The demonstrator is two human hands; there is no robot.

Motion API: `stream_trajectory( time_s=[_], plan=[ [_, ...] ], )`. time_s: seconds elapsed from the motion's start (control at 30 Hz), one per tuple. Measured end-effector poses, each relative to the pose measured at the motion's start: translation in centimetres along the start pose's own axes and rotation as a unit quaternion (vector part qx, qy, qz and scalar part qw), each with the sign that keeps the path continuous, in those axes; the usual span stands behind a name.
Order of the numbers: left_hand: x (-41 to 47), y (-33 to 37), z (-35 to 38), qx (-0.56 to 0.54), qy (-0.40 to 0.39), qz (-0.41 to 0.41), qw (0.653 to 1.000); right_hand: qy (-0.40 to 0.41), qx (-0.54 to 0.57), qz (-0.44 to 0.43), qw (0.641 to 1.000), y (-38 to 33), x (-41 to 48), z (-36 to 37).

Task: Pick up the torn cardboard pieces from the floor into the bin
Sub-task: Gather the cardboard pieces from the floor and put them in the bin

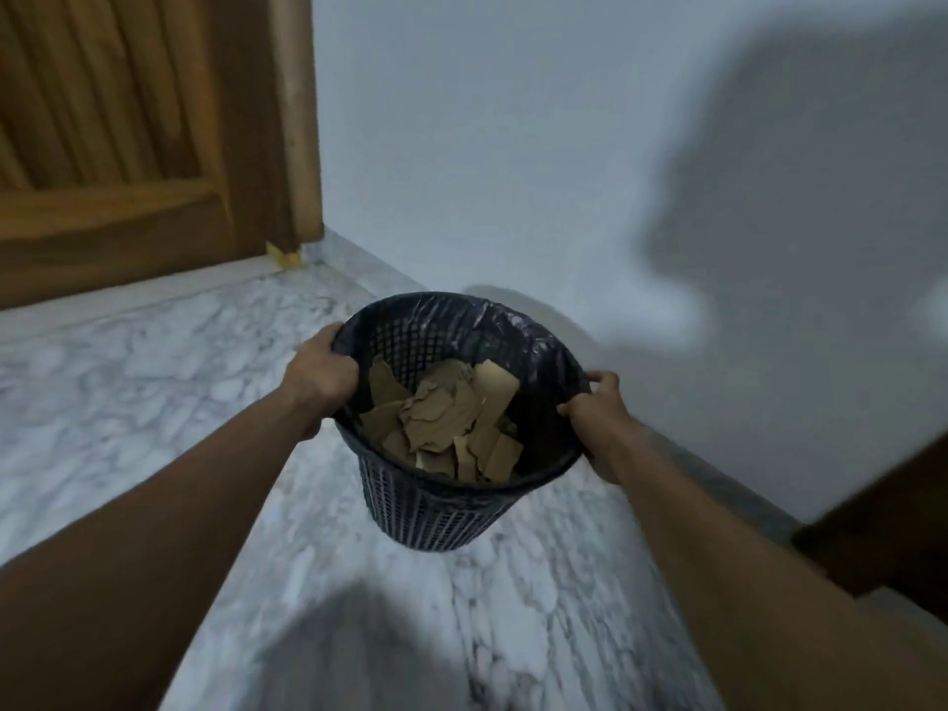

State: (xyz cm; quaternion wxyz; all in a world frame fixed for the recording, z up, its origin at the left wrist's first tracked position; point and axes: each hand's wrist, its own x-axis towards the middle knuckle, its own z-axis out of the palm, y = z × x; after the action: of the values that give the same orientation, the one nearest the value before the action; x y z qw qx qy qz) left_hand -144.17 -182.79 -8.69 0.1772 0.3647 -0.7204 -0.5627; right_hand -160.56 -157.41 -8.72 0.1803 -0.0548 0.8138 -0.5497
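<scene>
Hands grip the mesh bin [441, 510] rim for balance: left hand [320, 374] clasping at 9 o'clock, right hand [597, 420] at 3. Torn cardboard pieces [443, 420] lie heaped inside; marble floor [154, 382] shows none.

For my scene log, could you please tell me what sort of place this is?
Probably a room corner in a home: a marble floor, a panelled wooden door and a plain white wall, with a small mesh bin of cardboard pieces.

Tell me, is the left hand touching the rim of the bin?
Touching. The head view shows the left hand gripping the rim of the bin, with its fingers curled over the edge.
</scene>
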Motion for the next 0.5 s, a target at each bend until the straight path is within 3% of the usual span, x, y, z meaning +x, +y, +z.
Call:
stream_trajectory(
  time_s=[0.13, 0.4, 0.5],
  plan=[
    [-0.3, -3.2, -9.1, -0.021, 0.051, -0.017, 0.998, -0.079, -0.007, -0.070, 0.994, -3.1, -1.2, 9.2],
    [-2.4, -10.3, -21.7, -0.075, 0.179, -0.076, 0.978, -0.211, -0.018, -0.101, 0.972, -5.6, -1.2, 25.4],
    [-3.5, -12.5, -24.6, -0.089, 0.236, -0.106, 0.962, -0.245, -0.012, -0.076, 0.966, -5.5, -1.0, 30.4]
  ],
)
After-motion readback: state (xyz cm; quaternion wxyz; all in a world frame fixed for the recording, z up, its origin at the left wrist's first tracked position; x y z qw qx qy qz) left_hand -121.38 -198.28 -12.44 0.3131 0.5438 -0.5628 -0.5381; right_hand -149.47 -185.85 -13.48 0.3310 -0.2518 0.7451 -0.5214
